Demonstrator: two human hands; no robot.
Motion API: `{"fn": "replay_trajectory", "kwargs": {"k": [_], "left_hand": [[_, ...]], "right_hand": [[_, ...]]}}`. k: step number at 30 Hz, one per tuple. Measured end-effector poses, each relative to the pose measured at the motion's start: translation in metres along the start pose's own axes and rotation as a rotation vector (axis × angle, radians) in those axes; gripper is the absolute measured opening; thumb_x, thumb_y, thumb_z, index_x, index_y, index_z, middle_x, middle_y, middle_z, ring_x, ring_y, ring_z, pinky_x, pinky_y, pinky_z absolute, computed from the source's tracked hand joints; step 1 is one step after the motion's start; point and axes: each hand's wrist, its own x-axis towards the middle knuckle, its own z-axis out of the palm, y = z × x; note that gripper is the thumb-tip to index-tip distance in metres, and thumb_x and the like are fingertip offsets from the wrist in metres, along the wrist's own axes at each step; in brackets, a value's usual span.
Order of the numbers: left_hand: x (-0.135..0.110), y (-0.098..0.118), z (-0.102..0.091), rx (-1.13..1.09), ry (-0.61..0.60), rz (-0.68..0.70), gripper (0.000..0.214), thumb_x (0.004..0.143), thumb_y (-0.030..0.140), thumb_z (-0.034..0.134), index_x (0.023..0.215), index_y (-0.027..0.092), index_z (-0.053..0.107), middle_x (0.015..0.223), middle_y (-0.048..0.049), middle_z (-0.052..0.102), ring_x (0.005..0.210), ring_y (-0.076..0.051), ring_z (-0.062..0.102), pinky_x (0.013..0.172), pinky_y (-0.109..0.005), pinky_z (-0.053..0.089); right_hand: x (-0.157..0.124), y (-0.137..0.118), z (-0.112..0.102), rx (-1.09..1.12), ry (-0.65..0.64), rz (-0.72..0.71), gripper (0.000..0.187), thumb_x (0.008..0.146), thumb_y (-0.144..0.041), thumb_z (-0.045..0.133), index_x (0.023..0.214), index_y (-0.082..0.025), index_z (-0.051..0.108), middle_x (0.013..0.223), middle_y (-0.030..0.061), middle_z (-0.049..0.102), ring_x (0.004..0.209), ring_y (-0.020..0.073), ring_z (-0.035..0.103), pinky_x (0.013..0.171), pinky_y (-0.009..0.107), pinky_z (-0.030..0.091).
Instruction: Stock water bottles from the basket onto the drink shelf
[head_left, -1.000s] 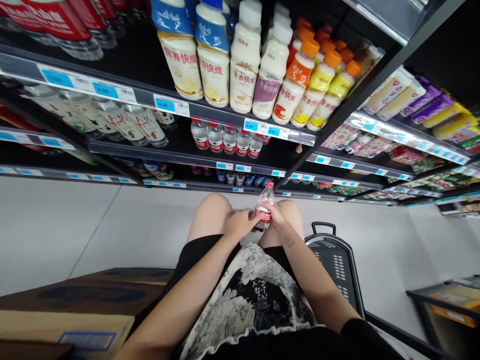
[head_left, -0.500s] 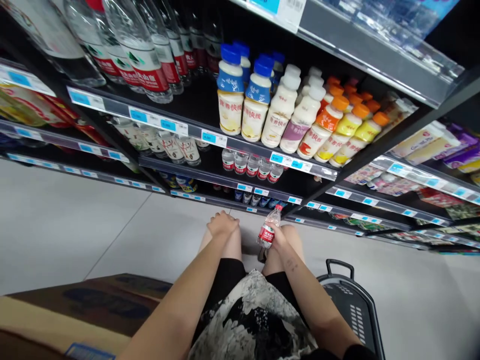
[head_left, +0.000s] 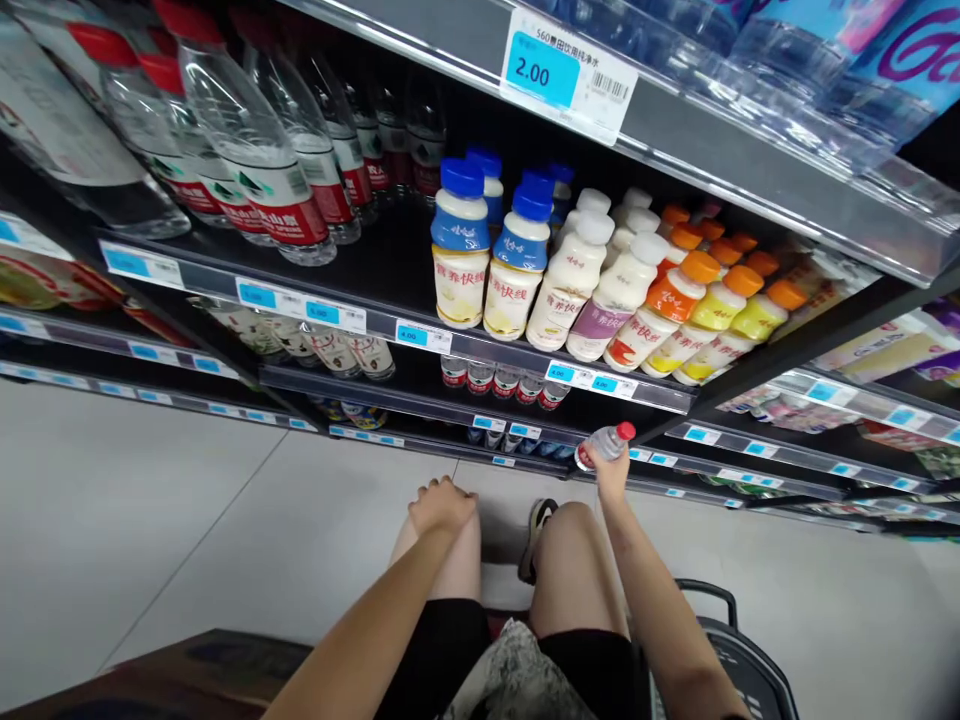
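Note:
In my right hand (head_left: 613, 474) is a small clear water bottle (head_left: 604, 441) with a red cap and a partly covered red label. The fingers wrap round its body, and it tilts with the cap pointing right, in front of the lower shelves. My left hand (head_left: 442, 505) lies over my left knee with nothing in it, its fingers spread on the skin. Ahead, a lower shelf holds a row of small red-labelled water bottles (head_left: 506, 381).
Milk drink bottles (head_left: 517, 265) with blue, white and orange caps fill the middle shelf, beside large red-capped water bottles (head_left: 289, 200). A black shopping basket (head_left: 750, 665) stands at my right. A cardboard box (head_left: 217, 670) is at lower left. A shelf edge (head_left: 675, 130) juts out above.
My right hand has carried the water bottle from beside my right knee forward and right, tilting it. My left hand stays on the knee. The view has shifted, with the shelves appearing nearer.

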Motion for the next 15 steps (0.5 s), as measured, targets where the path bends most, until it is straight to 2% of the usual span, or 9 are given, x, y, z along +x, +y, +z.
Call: {"fn": "replay_trajectory", "kwargs": {"k": [4,7,12,15], "left_hand": [[0.004,0.001,-0.002,0.004,-0.004,-0.012,0.05,0.084,0.047,0.053,0.118,0.012,0.064,0.126,-0.0209,0.062,0.122,-0.035,0.055,0.093,-0.044,0.045],[0.002,0.004,-0.002,0.003,-0.011,-0.024,0.048,0.084,0.045,0.053,0.117,0.012,0.065,0.126,-0.0216,0.061,0.121,-0.036,0.056,0.092,-0.044,0.045],[0.0,0.006,-0.003,0.003,-0.019,-0.018,0.045,0.084,0.042,0.053,0.115,0.012,0.065,0.127,-0.0214,0.061,0.121,-0.035,0.056,0.093,-0.045,0.044],[0.001,0.003,-0.005,-0.011,-0.03,-0.02,0.046,0.083,0.043,0.053,0.115,0.012,0.065,0.127,-0.0215,0.062,0.12,-0.036,0.056,0.092,-0.044,0.044]], "right_hand": [[0.069,-0.001,0.017,-0.024,-0.043,-0.037,0.071,0.05,-0.041,0.09,0.11,-0.018,0.06,0.102,0.0065,0.071,0.093,0.0238,0.067,0.092,0.043,0.053],[0.102,0.004,0.038,-0.034,-0.133,0.017,0.07,0.045,-0.034,0.091,0.106,-0.016,0.061,0.103,0.0093,0.073,0.098,0.0281,0.069,0.094,0.046,0.053],[0.126,0.011,0.066,-0.079,-0.27,0.043,0.058,0.052,-0.028,0.087,0.104,-0.015,0.065,0.108,0.012,0.075,0.099,0.0284,0.07,0.093,0.046,0.054],[0.129,0.013,0.074,-0.175,-0.288,0.016,0.058,0.049,-0.023,0.088,0.101,-0.014,0.065,0.105,0.0123,0.075,0.103,0.0291,0.069,0.096,0.046,0.052]]}}
